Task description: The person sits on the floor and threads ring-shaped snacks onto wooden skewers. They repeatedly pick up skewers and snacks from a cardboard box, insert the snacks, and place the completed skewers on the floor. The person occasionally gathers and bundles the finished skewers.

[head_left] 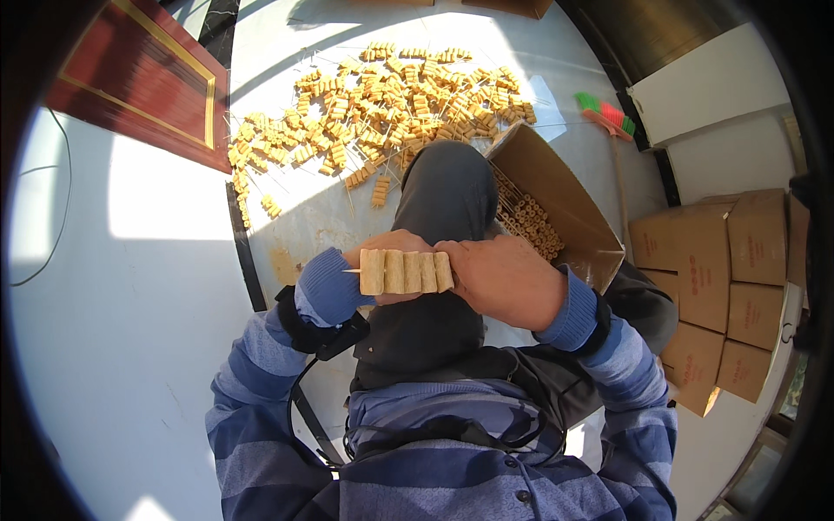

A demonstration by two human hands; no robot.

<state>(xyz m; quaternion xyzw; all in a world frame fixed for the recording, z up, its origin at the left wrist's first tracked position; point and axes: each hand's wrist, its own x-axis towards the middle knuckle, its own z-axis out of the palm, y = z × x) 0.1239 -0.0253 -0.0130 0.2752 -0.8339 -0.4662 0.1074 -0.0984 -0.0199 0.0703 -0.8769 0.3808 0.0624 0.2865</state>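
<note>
A skewer of several pale tan rolls [407,273] lies level across both my hands, above my dark-trousered knee. Its bare pointed stick end shows at the left. My left hand [393,240] is closed behind the rolls, and they hide most of its fingers. At the right end of the skewer, my right hand [508,280] is closed with its thumb and fingers against the last roll. Just beyond this hand stands an open cardboard box [560,204], with packed skewers of rolls [530,224] inside, their round ends showing.
A wide heap of skewered rolls [408,100] covers the floor ahead. Stacked cardboard cartons [699,269] stand at the right. A broom with green and red bristles [608,117] leans near the right wall. At the far left is a red door [148,82] with gold trim.
</note>
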